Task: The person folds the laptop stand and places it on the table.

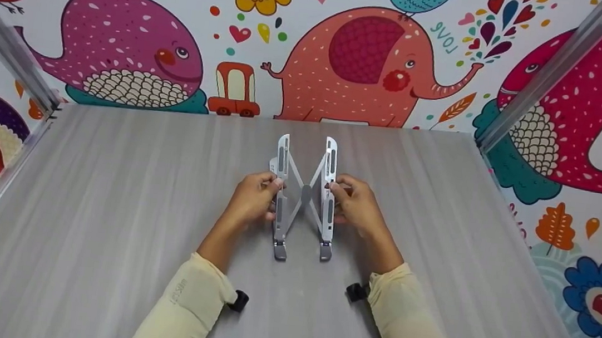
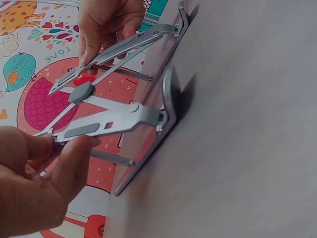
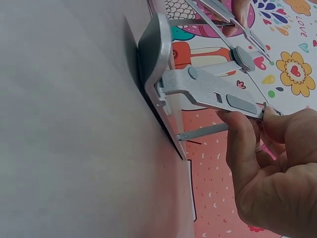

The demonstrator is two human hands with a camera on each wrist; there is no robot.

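Observation:
A silver folding laptop stand [image 1: 306,194] stands partly spread on the table, its crossed struts meeting at a grey round hub. My left hand [image 1: 251,197] pinches the left rail [image 1: 283,156] near its middle, thumb on top. On the other side my right hand [image 1: 362,208] grips the right rail [image 1: 331,161] the same way. In the left wrist view, the rail's front hook [image 2: 171,91] is folded upward and a thin support leg [image 2: 113,157] slopes beneath. From the right wrist view, grey pads [image 3: 241,104] show along the rail; some right fingers are hidden behind it.
The grey wood-grain table [image 1: 124,201] spreads around the stand. A wall [image 1: 259,30] with cartoon animals closes off the back, and metal posts [image 1: 545,82] rise at both rear corners. Black wrist straps [image 1: 238,301] sit at the cream sleeves [image 1: 185,308].

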